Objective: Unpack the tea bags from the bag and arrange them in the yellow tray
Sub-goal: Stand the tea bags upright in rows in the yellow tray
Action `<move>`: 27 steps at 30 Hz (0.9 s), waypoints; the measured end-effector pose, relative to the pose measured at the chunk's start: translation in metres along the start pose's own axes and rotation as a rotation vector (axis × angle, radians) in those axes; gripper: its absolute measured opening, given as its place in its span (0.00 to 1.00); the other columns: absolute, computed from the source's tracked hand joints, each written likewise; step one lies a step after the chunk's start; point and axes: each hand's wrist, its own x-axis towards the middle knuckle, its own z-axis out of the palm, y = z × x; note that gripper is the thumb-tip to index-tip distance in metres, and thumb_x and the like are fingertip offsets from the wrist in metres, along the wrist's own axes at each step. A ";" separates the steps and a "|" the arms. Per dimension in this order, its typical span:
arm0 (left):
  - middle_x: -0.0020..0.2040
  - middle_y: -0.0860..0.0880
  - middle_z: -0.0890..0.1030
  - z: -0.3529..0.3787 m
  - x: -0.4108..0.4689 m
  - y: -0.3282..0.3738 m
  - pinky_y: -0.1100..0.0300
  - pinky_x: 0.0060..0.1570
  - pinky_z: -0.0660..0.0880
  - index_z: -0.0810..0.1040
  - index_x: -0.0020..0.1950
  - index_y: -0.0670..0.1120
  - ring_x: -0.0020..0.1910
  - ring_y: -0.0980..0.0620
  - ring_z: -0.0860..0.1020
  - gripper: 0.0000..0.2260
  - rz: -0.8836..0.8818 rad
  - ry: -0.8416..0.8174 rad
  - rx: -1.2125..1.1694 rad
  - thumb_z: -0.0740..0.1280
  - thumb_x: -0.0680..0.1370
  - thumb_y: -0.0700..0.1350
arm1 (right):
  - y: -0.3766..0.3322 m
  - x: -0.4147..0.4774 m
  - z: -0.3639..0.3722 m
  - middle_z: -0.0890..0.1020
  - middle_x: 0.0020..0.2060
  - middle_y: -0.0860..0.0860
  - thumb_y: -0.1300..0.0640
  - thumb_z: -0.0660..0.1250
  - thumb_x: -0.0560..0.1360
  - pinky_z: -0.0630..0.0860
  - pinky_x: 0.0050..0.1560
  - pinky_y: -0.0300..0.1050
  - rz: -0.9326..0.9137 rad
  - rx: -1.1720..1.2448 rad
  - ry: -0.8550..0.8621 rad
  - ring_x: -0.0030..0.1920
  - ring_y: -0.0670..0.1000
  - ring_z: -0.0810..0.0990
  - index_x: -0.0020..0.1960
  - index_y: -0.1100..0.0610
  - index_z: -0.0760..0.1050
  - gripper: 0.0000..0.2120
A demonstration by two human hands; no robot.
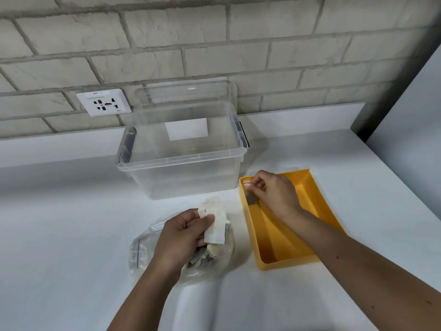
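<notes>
Your left hand (181, 232) sits at the lower centre of the frame, its fingers and thumb curled around a small stack of white tea bags (216, 220) that stick up past the thumb. It holds them just above the clear plastic bag (143, 254), which lies crumpled on the white counter (59, 235) under your wrist. More packets (200, 256) show through the plastic below the hand.

Your right hand (274, 192) reaches in from the lower right and hangs over the upper left corner of the yellow tray (274, 265). Its thumb and fingertips pinch a single tea bag (248, 185) right at that corner, close against the tray's left wall. Whether the tea bag touches the tray floor you cannot tell, because the hand covers it. A dark patch lies on the tray floor just below the fingers; what it is cannot be told.

The tray sits to the right of the plastic bag, near it but apart. A clear storage bin (191, 173) stands open behind both, at the centre of the frame. A wall socket (103, 102) sits at the upper left on the pale brick wall (238, 32).
</notes>
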 end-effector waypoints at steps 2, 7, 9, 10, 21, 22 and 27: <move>0.48 0.39 0.86 0.000 0.002 -0.001 0.58 0.44 0.83 0.83 0.54 0.38 0.47 0.43 0.86 0.07 -0.003 0.003 -0.004 0.68 0.79 0.38 | -0.004 -0.002 -0.004 0.81 0.38 0.45 0.49 0.72 0.73 0.74 0.38 0.42 -0.002 0.011 0.010 0.40 0.47 0.79 0.49 0.51 0.78 0.08; 0.49 0.38 0.86 0.006 0.001 0.001 0.55 0.47 0.83 0.82 0.54 0.37 0.48 0.42 0.86 0.08 -0.007 0.015 -0.016 0.68 0.79 0.40 | -0.033 -0.025 -0.034 0.82 0.36 0.45 0.52 0.74 0.72 0.77 0.37 0.39 0.075 0.431 0.097 0.34 0.44 0.78 0.45 0.52 0.82 0.05; 0.50 0.35 0.85 0.010 0.001 0.001 0.48 0.52 0.81 0.82 0.54 0.36 0.50 0.38 0.85 0.09 0.000 0.021 -0.010 0.68 0.79 0.41 | -0.050 -0.038 -0.044 0.82 0.33 0.46 0.51 0.76 0.69 0.77 0.36 0.39 0.134 0.687 -0.034 0.30 0.43 0.77 0.43 0.52 0.83 0.06; 0.50 0.34 0.84 0.013 0.000 0.001 0.45 0.54 0.80 0.82 0.54 0.35 0.51 0.36 0.84 0.10 0.002 0.017 -0.010 0.69 0.79 0.41 | -0.056 -0.045 -0.046 0.82 0.33 0.46 0.50 0.77 0.68 0.76 0.36 0.38 0.144 0.726 -0.101 0.30 0.43 0.76 0.43 0.51 0.84 0.07; 0.51 0.32 0.81 0.020 -0.006 -0.002 0.58 0.42 0.83 0.84 0.51 0.36 0.49 0.41 0.80 0.11 -0.043 -0.004 -0.111 0.68 0.80 0.44 | -0.059 -0.072 -0.053 0.81 0.30 0.48 0.59 0.74 0.72 0.74 0.28 0.41 0.299 0.986 -0.133 0.27 0.49 0.76 0.44 0.61 0.80 0.06; 0.50 0.35 0.80 0.020 -0.006 -0.002 0.59 0.41 0.83 0.83 0.51 0.36 0.49 0.41 0.78 0.11 -0.048 -0.013 -0.115 0.69 0.79 0.44 | -0.059 -0.074 -0.053 0.81 0.29 0.49 0.59 0.73 0.73 0.75 0.28 0.41 0.322 1.010 -0.152 0.26 0.50 0.76 0.46 0.63 0.79 0.07; 0.51 0.41 0.75 0.021 -0.007 -0.005 0.60 0.41 0.82 0.82 0.53 0.35 0.51 0.41 0.72 0.13 -0.064 -0.051 -0.126 0.71 0.78 0.45 | -0.060 -0.077 -0.054 0.81 0.32 0.53 0.60 0.70 0.75 0.76 0.27 0.41 0.381 1.087 -0.167 0.26 0.50 0.77 0.50 0.67 0.77 0.10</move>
